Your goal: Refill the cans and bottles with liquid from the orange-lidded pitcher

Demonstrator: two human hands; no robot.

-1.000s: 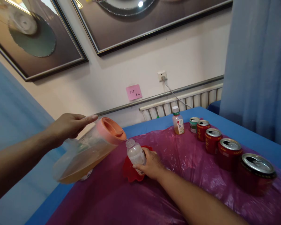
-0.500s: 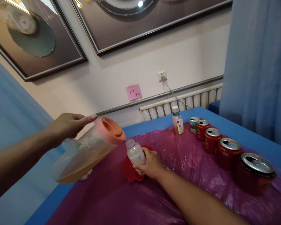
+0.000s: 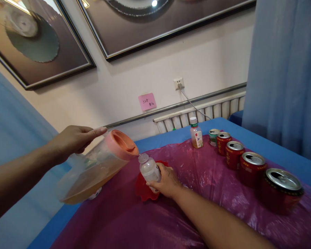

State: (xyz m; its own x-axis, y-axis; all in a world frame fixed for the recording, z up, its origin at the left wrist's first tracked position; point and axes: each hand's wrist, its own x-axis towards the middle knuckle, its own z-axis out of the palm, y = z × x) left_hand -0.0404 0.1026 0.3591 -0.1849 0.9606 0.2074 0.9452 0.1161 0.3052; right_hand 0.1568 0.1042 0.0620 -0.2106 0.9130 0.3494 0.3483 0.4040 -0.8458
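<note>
My left hand is wrapped round the handle side of a clear plastic pitcher with an orange lid, its thumb stretched along the top toward the lid. The pitcher is tilted far over to the right, and amber liquid lies along its lower side. Its spout is right at the mouth of a small clear bottle, which my right hand grips from the right. The bottle leans slightly left over a red scalloped dish. Whether liquid is flowing between them is too small to tell.
Purple plastic sheeting covers much of the blue table. A capped bottle with amber liquid stands at the back. To its right runs a row of a green can and several opened red cans. Blue curtains hang at both sides.
The view has shifted very slightly. Both hands, the tilted pitcher and the small bottle keep the same positions relative to each other.
</note>
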